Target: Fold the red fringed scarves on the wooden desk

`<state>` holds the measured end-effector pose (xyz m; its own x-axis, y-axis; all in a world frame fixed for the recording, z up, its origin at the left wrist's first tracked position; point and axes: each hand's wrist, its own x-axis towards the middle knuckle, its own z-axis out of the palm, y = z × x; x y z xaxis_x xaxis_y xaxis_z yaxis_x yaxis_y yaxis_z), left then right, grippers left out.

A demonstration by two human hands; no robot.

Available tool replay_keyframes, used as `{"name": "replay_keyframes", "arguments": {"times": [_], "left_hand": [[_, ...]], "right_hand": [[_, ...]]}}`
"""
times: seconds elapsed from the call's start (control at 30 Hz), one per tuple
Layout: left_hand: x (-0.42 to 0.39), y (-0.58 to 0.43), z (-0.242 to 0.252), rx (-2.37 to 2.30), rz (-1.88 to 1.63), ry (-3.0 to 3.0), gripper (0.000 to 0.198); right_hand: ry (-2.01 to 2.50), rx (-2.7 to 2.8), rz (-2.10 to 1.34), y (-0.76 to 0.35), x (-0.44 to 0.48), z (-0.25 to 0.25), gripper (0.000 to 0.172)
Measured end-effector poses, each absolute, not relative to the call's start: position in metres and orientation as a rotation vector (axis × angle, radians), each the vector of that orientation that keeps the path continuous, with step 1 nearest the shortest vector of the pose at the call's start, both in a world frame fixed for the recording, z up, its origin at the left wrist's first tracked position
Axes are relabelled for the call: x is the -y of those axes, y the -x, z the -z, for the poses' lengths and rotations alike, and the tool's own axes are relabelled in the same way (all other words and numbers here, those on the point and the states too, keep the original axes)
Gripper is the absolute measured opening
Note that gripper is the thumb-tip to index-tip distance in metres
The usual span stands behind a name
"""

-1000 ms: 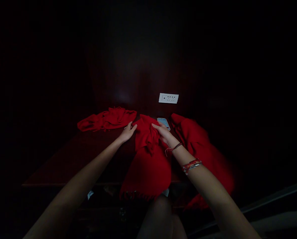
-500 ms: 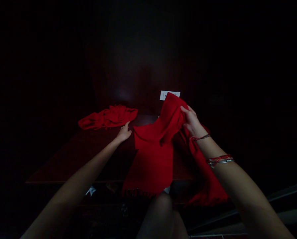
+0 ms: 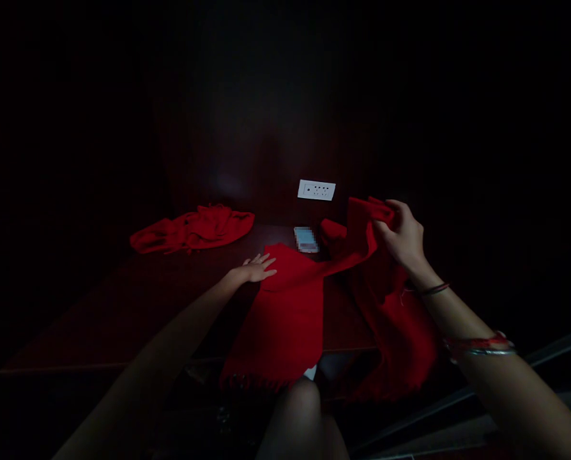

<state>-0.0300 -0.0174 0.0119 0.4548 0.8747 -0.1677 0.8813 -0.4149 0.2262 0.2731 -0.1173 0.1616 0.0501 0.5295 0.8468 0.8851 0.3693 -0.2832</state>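
A red fringed scarf [image 3: 290,319] lies partly flat on the dark table, its fringed end hanging over the front edge. My left hand [image 3: 257,268] rests on the scarf's left side with fingers spread. Off to the right, my right hand [image 3: 405,236] pinches a gathered part of the same scarf and holds it raised above the table. From there more red cloth drapes down past the front edge, its lower end in shadow. Another red fringed cloth [image 3: 194,230] lies bunched at the back left, apart from both hands.
A phone-like device [image 3: 306,239] with a blurred screen lies at the back of the table [image 3: 98,319]. A white socket plate [image 3: 317,190] is on the dark wall behind. My knee [image 3: 295,409] is below the front edge. The surroundings are very dark.
My right hand has pulled its part of the scarf to the right, uncovering the device and socket plate. My left hand has moved onto the scarf with fingers spread.
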Motion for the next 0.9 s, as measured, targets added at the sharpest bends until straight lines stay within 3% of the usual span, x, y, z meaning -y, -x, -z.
{"name": "replay_keyframes", "arguments": {"times": [0.27,0.47,0.67,0.9], "left_hand": [[0.010,0.051,-0.008,-1.646,0.081,-2.357,0.059],[-0.002,0.068,-0.008,-1.733,0.079,-2.313,0.060],[0.002,0.070,-0.008,-1.760,0.061,-2.307,0.057],[-0.001,0.072,-0.006,-1.792,0.002,-2.297,0.056]], "right_hand": [[1.515,1.880,0.815,-0.308,0.115,-0.184,0.040],[1.513,1.893,1.329,-0.311,0.125,-0.210,0.041],[1.408,2.184,1.288,-0.341,0.110,-0.200,0.047],[1.576,2.279,1.606,-0.362,0.101,-0.220,0.053]]}}
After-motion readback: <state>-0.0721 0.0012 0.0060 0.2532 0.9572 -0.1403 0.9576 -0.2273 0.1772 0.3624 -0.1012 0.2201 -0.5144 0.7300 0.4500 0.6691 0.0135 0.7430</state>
